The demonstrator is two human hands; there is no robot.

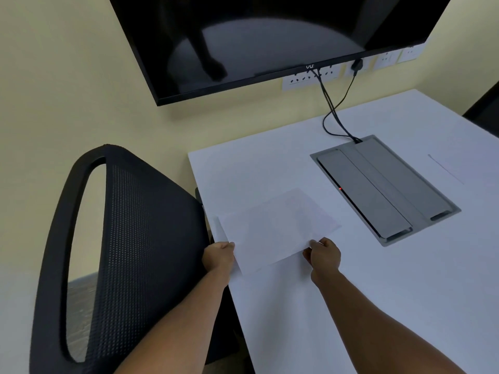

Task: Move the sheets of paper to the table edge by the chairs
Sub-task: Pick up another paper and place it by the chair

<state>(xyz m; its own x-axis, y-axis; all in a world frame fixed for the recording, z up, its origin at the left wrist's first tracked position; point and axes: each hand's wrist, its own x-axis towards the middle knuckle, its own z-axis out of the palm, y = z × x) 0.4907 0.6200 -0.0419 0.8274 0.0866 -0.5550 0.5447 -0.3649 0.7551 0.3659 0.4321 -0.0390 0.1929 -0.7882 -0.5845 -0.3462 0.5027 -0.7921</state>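
A white sheet of paper [278,228] lies tilted at the left edge of the white table [337,306], right beside a black mesh chair [124,255]. Its left corner overlaps a second sheet [217,228] that peeks out beneath it at the table edge. My left hand [218,256] pinches the sheet's near left corner, over the table edge. My right hand [322,255] pinches its near right corner. Another sheet [464,163], barely visible against the table, lies at the far right.
A grey cable box lid [383,190] is set into the table right of the paper, with black cables [332,114] running up to wall sockets. A dark wall screen [270,36] hangs above. A second dark chair [483,112] shows at the far right.
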